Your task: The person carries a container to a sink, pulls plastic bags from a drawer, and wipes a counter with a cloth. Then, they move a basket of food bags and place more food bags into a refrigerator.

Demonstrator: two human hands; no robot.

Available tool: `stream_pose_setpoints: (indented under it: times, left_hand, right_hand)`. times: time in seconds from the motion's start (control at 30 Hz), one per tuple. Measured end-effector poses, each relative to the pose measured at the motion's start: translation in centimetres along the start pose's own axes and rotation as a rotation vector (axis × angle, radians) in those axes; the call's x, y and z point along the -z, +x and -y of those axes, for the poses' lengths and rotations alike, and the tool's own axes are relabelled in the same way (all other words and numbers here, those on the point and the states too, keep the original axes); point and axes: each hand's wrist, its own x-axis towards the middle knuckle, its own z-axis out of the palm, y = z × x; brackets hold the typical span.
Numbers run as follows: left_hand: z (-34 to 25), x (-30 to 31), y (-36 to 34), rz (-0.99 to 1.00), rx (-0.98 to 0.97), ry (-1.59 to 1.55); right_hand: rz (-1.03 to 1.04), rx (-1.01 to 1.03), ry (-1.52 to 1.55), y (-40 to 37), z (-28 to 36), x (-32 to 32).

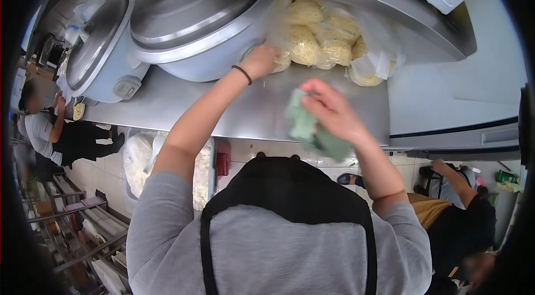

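Note:
My left hand (259, 61), with a black band on its wrist, reaches across the steel counter (184, 105) and grips the edge of a clear plastic bag of yellow noodle nests (320, 35). The bag lies at the back of the counter, under a metal overhang. My right hand (332, 110) is closed on a crumpled green cloth (304, 123), held just above the counter's near edge, in front of the bag.
Two large lidded cookers, one big grey (195, 22) and one pale blue (103, 52), stand on the counter's left. A tub of white food (139, 161) sits below. One person (53, 133) stands at far left; another (462, 206) bends at lower right. Dish racks (78, 222) fill the lower left.

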Motion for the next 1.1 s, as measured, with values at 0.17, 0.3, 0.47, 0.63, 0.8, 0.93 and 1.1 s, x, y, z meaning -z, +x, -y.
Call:
stream_pose_setpoints:
  times: [0.17, 0.3, 0.47, 0.63, 0.8, 0.93, 1.1]
  left_hand:
    - [0.7, 8.2, -5.4, -0.1, 0.018, -0.404]
    - [0.0, 10.1, -8.3, -0.215, 0.056, -0.453]
    - [0.5, 7.6, -8.9, -0.183, 0.03, -0.57]
    - [1.9, 6.7, -10.1, -0.101, 0.057, -0.661]
    - [4.9, 1.9, -13.0, 0.035, 0.284, -0.882]
    - [5.0, -1.8, -15.1, 0.118, 0.344, -0.983]
    - [5.1, -3.4, -16.3, 0.068, 0.467, -1.044]
  right_hand:
    - [0.144, 0.55, -0.46, 10.6, -8.8, -11.1]
    - [0.226, 0.704, -1.197, 15.0, -18.0, -16.2]
    - [0.025, 0.53, -1.14, 20.9, -19.8, -14.3]
    - [-0.155, 0.175, -1.094, 14.9, -19.5, -5.9]
    - [-0.93, -0.074, -1.188, 7.2, -26.9, 6.0]
    - [-1.139, -0.298, -1.142, -2.9, -29.2, 9.1]
    - [-0.956, -1.062, -0.841, -18.7, -31.8, 11.4]
